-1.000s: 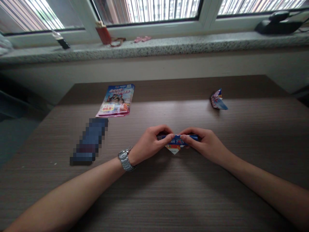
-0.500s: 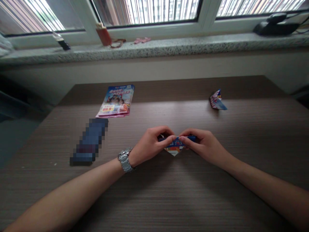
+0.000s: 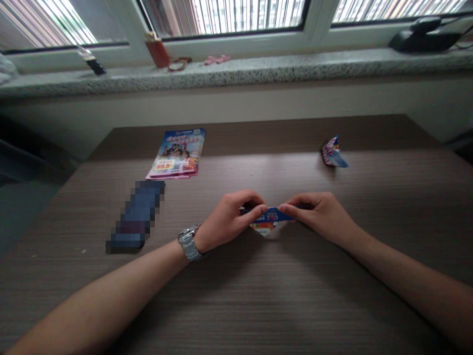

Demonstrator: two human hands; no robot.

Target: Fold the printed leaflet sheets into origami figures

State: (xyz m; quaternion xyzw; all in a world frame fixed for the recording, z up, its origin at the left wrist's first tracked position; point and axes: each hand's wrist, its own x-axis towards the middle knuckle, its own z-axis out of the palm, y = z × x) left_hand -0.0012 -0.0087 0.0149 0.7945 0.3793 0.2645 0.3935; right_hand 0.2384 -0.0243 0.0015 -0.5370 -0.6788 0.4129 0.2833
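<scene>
Between my hands is a folded flyer (image 3: pixel 271 215), a small piece of printed paper with a blue band along its top and a white and orange point facing me. My left hand (image 3: pixel 236 217), with a metal watch (image 3: pixel 190 242) on its wrist, pinches the left part between thumb and fingers. My right hand (image 3: pixel 318 214) pinches the top edge at the right end, its thumb on the blue band. My fingers hide both ends of the paper.
On the wooden table (image 3: pixel 236 305) a stack of flyers (image 3: pixel 179 153) lies at the back left, with a pixelated dark flat object (image 3: pixel 136 214) nearer me. A folded paper piece (image 3: pixel 333 152) stands at the back right. Beyond is a granite windowsill (image 3: pixel 258 71) with small items.
My right hand has shifted slightly right along the paper's top edge, its thumb now farther from the left thumb, and more of the blue band shows. My left hand stays pinched on the paper.
</scene>
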